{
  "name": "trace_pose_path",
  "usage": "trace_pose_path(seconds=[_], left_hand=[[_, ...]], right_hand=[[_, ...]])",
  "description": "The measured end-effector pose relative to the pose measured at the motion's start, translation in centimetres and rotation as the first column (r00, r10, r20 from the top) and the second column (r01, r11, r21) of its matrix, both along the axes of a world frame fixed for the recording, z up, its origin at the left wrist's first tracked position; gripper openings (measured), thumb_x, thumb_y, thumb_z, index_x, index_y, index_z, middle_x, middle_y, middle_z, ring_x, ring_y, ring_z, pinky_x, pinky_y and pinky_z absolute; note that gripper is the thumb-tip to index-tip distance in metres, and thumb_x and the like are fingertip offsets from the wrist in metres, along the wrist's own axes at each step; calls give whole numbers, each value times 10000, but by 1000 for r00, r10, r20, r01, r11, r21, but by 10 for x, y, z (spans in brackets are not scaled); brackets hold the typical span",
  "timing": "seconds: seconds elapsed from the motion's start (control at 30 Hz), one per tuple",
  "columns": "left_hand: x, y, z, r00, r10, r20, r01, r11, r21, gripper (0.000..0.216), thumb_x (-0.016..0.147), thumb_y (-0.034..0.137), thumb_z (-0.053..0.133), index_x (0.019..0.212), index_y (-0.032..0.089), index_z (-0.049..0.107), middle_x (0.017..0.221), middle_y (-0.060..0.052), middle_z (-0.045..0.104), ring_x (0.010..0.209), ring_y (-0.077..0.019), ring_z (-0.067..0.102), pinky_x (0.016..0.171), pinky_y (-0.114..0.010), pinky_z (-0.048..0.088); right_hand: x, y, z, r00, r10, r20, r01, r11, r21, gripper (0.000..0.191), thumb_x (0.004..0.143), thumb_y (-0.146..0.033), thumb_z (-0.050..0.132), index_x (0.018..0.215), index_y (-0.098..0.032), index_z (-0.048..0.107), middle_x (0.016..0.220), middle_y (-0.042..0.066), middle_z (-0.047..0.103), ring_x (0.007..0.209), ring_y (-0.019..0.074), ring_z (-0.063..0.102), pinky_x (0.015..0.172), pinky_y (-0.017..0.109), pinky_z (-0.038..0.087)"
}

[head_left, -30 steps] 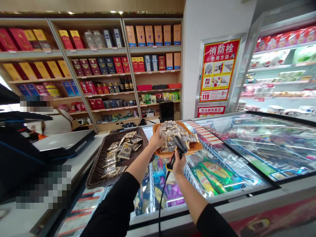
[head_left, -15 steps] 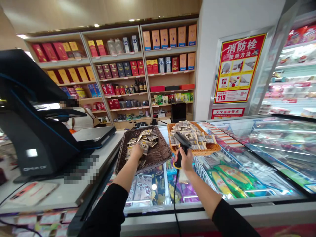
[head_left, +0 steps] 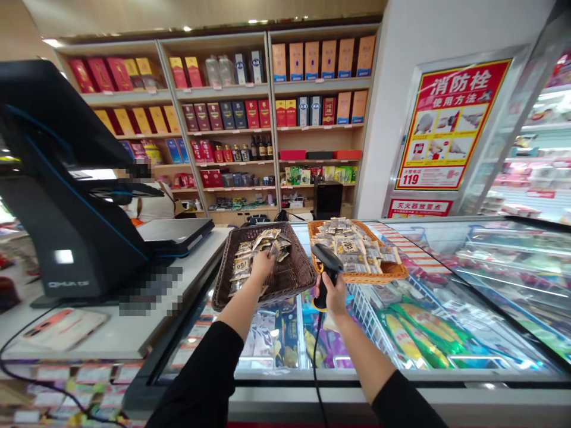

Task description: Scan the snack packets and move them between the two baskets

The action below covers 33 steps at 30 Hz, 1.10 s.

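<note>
While the right hand (head_left: 334,294) grips a black barcode scanner (head_left: 328,257), the left hand (head_left: 262,266) is among printed packets (head_left: 242,267) in the dark-brown wicker basket (head_left: 295,274) (whether those fingers pinch one, I cannot tell)

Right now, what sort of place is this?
Most likely the checkout area of a grocery or convenience store: a corded handheld scanner, a counter terminal that looks like a register, and a glass-topped freezer stocked with packaged goods.
</note>
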<state>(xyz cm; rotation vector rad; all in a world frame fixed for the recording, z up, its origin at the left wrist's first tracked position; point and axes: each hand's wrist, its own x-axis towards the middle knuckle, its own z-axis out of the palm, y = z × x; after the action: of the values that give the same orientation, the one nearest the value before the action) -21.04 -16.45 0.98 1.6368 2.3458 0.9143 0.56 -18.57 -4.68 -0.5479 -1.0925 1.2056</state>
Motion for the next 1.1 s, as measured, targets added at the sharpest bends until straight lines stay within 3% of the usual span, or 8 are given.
trace_pose_path(seconds=[0.07, 0.2, 0.3, 0.5, 0.67, 0.83, 1.0, 1.1], left_hand=[[0, -4, 3, 954, -87, 288, 38, 984, 173, 269, 808, 327, 552, 879, 130, 720, 850, -87, 715, 838, -228, 642, 783, -309, 465], [7, -11, 8, 694, -269, 668, 40, 941, 337, 373, 686, 453, 686, 890, 144, 726, 832, -41, 709, 767, -175, 622, 697, -266, 480], [13, -12, 9, 566, -264, 781, -14, 944, 329, 374, 651, 448, 717, 869, 144, 711, 753, -19, 681, 681, -145, 604, 600, -243, 484], [10, -6, 3, 460, -283, 842, -95, 927, 364, 269, 682, 339, 704, 870, 150, 676, 740, -16, 674, 631, -112, 609, 569, -208, 480], [5, -2, -1, 496, -254, 831, -137, 921, 363, 261, 692, 334, 688, 866, 139, 677, 661, -1, 640, 560, -98, 564, 521, -201, 454], [2, -2, -4, 511, -246, 823, -155, 916, 371, 316, 674, 358, 693, 898, 136, 694, 700, -16, 658, 589, -114, 581, 566, -236, 477], [5, -6, 6, 710, -256, 656, -72, 900, 429, 310, 657, 382, 693, 851, 144, 734, 743, -31, 699, 710, -166, 619, 671, -263, 475], [27, 7, 19, 792, -279, 543, 19, 900, 435, 325, 698, 419, 653, 838, 140, 740, 772, -39, 713, 722, -174, 620, 681, -254, 460]], right_hand=[[3, -1, 5, 995, 34, 92, -36, 999, 26, 308, 815, -481, 572, 709, -221, 448, 470, -58, 506, 318, 106, 435, 352, 238, 371], [15, -2, 13, 920, 7, 393, -56, 992, 115, 294, 823, -465, 564, 693, -212, 489, 412, -50, 487, 340, 126, 467, 400, 243, 398], [23, -3, 17, 847, -71, 527, -40, 980, 197, 272, 810, -445, 574, 689, -208, 519, 428, -27, 519, 374, 148, 509, 434, 251, 411], [26, -5, 24, 766, -81, 638, -102, 964, 245, 249, 837, -394, 520, 670, -209, 521, 417, -25, 502, 369, 154, 505, 437, 249, 385], [29, -7, 27, 740, -105, 665, -110, 956, 273, 262, 829, -377, 528, 633, -203, 510, 419, -14, 509, 389, 153, 506, 454, 253, 386], [26, -4, 21, 820, -26, 571, -110, 973, 201, 249, 814, -392, 569, 671, -192, 531, 417, -27, 508, 370, 140, 495, 424, 244, 383], [22, 4, 20, 995, -55, 81, 55, 998, 12, 275, 790, -451, 597, 770, -188, 520, 467, -52, 521, 338, 117, 475, 371, 236, 383], [25, 12, 24, 955, -205, -214, 183, 976, -119, 316, 741, -450, 643, 849, -203, 477, 533, -67, 541, 326, 100, 462, 348, 228, 380]])
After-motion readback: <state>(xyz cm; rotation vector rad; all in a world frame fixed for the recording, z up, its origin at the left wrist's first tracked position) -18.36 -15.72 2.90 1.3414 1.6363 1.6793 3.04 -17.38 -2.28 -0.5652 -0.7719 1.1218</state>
